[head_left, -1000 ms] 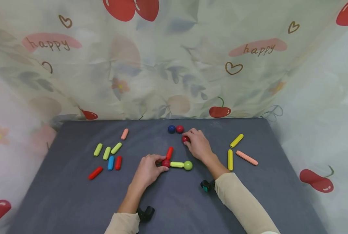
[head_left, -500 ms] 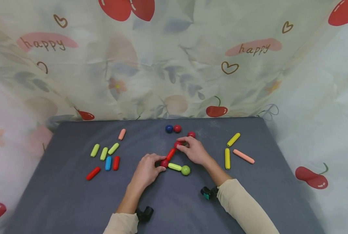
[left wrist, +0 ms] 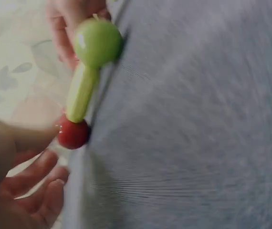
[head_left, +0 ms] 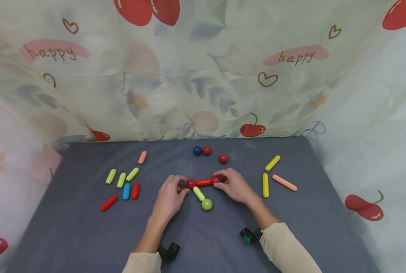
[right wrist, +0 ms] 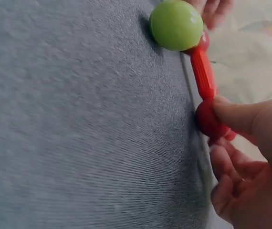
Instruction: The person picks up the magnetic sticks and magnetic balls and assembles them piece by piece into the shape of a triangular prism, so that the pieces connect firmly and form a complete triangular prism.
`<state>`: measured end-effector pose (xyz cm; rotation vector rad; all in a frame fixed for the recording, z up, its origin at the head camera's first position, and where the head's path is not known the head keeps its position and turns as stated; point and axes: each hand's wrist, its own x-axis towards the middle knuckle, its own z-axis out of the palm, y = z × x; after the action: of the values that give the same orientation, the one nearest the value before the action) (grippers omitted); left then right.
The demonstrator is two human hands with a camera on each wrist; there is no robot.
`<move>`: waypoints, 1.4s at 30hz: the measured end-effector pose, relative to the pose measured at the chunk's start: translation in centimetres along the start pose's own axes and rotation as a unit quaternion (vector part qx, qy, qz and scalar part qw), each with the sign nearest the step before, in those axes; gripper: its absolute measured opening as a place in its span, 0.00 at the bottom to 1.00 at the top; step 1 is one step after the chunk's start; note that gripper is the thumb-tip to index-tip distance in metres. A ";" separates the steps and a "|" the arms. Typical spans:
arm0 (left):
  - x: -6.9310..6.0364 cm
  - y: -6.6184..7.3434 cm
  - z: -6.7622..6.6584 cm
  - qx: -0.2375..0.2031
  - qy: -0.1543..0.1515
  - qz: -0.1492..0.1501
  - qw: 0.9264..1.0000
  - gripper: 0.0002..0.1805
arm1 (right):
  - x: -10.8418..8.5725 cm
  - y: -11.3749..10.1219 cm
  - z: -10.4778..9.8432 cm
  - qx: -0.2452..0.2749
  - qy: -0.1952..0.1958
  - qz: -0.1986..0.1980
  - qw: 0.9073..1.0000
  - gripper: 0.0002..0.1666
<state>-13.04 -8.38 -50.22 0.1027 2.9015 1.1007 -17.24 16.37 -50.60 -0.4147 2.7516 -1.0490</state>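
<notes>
On the left of the grey table (head_left: 87,235) lie three light-green sticks (head_left: 111,176), a blue stick (head_left: 126,191), two red sticks (head_left: 136,190) and a pink stick (head_left: 142,157). Next is the left hand (head_left: 169,197), thumb and fingers drawn narrow about the left red ball (head_left: 191,184); from that ball a light-green bar (head_left: 199,193) slants toward the person, ending at a green ball (head_left: 207,204). A red bar (head_left: 203,182) runs across to the right red ball (head_left: 216,180), so the assembly sits mid-table between the hands. Farther back rest a blue ball (head_left: 197,151) and two loose red balls (head_left: 223,158). The right hand (head_left: 235,185) pinches the right red ball between thumb and fingers. The step looks like seating the red bar in its two balls; I cannot tell how deep its ends sit. Best, I judge, to press both balls evenly along the bar's line — fingertips clear of the joints — with the left hand as anchor, since a twist there could loosen the green branch. Rightmost lie two yellow sticks (head_left: 265,185) and a longer pink stick (head_left: 284,182), well apart from the work.
</notes>
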 end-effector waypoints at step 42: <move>-1.7 -5.9 -7.7 0.064 0.069 -0.045 0.995 0.18 | -1.8 2.6 2.2 0.082 0.037 -0.004 0.996 0.22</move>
<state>-12.08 -18.04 -48.38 -0.1030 3.0635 0.9426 -15.45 17.41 -53.86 -0.3690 2.7013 -1.3073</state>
